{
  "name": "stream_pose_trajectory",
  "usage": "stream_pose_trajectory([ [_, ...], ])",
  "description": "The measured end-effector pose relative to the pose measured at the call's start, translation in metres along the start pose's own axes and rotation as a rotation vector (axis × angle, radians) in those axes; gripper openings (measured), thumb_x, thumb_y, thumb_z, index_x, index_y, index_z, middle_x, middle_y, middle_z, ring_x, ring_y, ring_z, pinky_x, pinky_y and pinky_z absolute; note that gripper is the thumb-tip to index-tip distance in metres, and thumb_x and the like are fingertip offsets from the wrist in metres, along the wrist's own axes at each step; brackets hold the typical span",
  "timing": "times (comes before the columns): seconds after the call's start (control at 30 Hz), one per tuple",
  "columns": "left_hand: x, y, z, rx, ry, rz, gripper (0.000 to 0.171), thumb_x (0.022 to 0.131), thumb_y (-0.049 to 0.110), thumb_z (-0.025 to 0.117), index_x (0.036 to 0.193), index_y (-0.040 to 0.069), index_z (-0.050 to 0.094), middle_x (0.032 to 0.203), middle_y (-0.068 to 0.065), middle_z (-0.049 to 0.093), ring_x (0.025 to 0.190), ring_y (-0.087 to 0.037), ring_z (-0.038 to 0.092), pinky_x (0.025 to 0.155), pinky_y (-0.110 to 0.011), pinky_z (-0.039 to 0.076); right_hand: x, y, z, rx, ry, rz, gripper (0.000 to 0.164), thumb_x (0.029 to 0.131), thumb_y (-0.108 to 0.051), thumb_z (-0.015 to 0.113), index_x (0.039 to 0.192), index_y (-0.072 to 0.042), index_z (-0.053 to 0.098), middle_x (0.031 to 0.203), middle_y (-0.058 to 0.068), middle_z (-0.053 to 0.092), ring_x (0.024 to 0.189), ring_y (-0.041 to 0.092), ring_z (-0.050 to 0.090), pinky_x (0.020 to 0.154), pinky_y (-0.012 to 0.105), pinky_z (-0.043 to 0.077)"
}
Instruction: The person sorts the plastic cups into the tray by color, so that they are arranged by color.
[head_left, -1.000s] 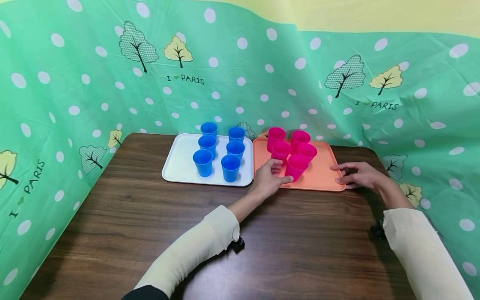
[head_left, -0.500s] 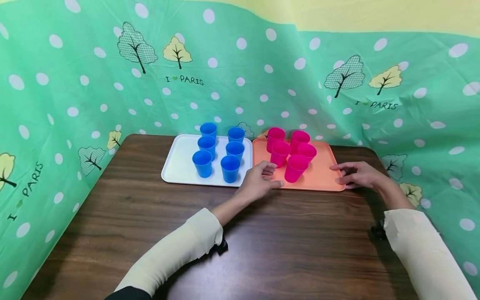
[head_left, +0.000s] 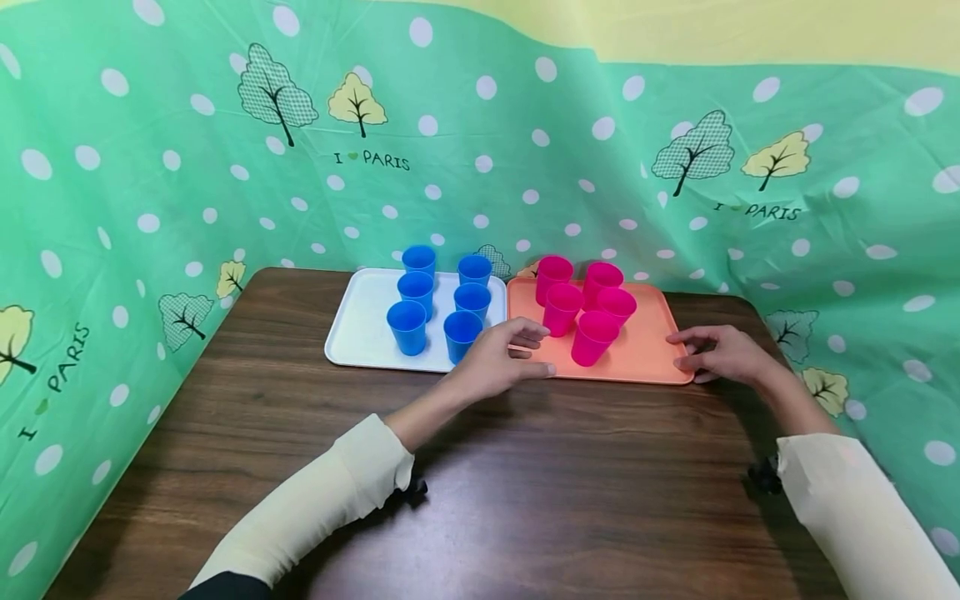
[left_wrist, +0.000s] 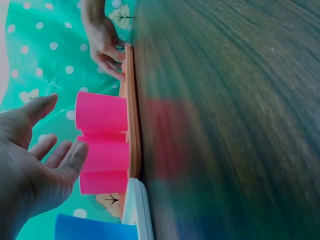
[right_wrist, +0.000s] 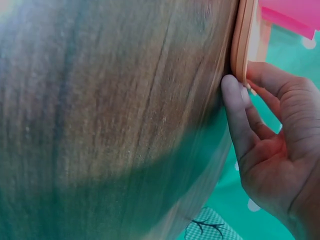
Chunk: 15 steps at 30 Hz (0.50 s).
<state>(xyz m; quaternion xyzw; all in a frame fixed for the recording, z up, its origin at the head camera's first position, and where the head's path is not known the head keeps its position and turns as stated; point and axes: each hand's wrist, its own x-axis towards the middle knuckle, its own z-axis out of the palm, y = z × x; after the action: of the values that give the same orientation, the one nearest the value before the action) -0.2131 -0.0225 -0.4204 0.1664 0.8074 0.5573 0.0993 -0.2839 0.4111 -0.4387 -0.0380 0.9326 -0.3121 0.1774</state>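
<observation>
My left hand [head_left: 491,362] hovers at the front edge where two trays meet, fingers spread and nothing between them. Just to its right stands the front pink cup [head_left: 594,340], apart from the fingertips. Several pink cups, mouth up, are grouped on the orange tray [head_left: 652,354]; three show side-on in the left wrist view, such as the nearest pink cup [left_wrist: 101,112]. My right hand [head_left: 723,354] pinches the orange tray's front right corner, with fingers and thumb on either side of the rim [right_wrist: 241,45] in the right wrist view.
A white tray [head_left: 356,337] with several upright blue cups [head_left: 407,329] adjoins the orange tray on the left. My left hand overlaps the front right blue cup [head_left: 461,331]. Both trays lie along the back of the dark wooden table [head_left: 570,483], before a green curtain [head_left: 480,100].
My left hand has let go of the front pink cup and drawn back to the left and toward me. The right hand stays at the tray corner; the cups stand still.
</observation>
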Motion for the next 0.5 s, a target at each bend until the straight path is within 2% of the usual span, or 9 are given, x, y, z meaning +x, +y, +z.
stream_pose_trajectory([
  [0.3, -0.008, -0.002, -0.017, -0.021, -0.021, 0.031, 0.061, 0.095, 0.025, 0.092, 0.149, 0.010, 0.068, 0.146, -0.013, 0.074, 0.140, -0.038, 0.070, 0.116, -0.051, 0.062, -0.008, -0.003, 0.005, -0.032, 0.043, 0.001, 0.053, 0.103, -0.019, 0.083, 0.147, 0.005, 0.067, 0.117, 0.021, 0.066, 0.089, 0.023, 0.071, 0.075, 0.035, 0.072],
  [0.5, -0.014, 0.002, -0.041, -0.010, 0.006, 0.024, 0.060, 0.096, 0.029, 0.091, 0.150, 0.015, 0.068, 0.146, -0.008, 0.074, 0.140, -0.038, 0.071, 0.112, -0.047, 0.064, -0.011, -0.005, 0.006, -0.047, 0.089, -0.021, 0.049, 0.107, -0.021, 0.077, 0.148, 0.004, 0.066, 0.119, 0.024, 0.070, 0.090, 0.023, 0.075, 0.076, 0.038, 0.072],
])
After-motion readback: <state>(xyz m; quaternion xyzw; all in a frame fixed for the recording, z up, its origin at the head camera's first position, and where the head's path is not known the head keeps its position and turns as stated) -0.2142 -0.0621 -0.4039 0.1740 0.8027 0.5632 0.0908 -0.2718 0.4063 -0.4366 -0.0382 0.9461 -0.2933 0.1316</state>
